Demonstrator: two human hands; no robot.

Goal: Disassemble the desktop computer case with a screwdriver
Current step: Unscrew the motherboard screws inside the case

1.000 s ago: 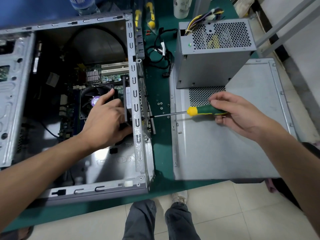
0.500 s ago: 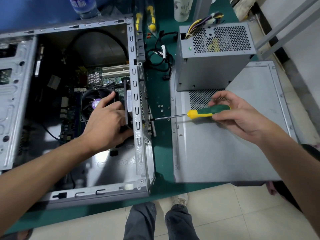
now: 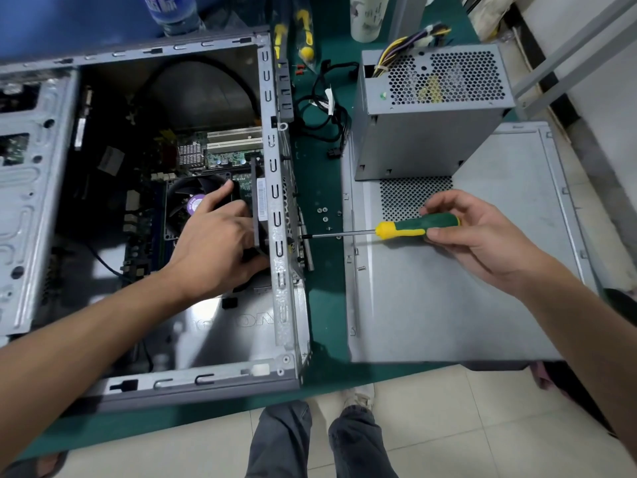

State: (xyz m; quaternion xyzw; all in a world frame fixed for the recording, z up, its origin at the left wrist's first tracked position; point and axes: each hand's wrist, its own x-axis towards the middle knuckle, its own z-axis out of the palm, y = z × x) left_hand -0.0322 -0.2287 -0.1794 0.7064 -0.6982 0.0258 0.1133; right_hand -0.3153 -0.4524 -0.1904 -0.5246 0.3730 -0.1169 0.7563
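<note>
The open grey computer case lies on its side on the green mat, motherboard and black fan showing inside. My left hand reaches into the case and grips a black part just inside the rear wall, beside the fan. My right hand holds the green and yellow screwdriver by its handle. The shaft lies level, its tip at a screw on the outside of the rear wall.
The removed side panel lies to the right with the grey power supply standing on its far end. Loose screws lie on the green mat between case and panel. Black cables, a bottle and a white cup sit behind.
My right hand's fingers have shifted round the screwdriver handle, turning it. The tip stays at the same screw. My left hand has kept its grip inside the case.
</note>
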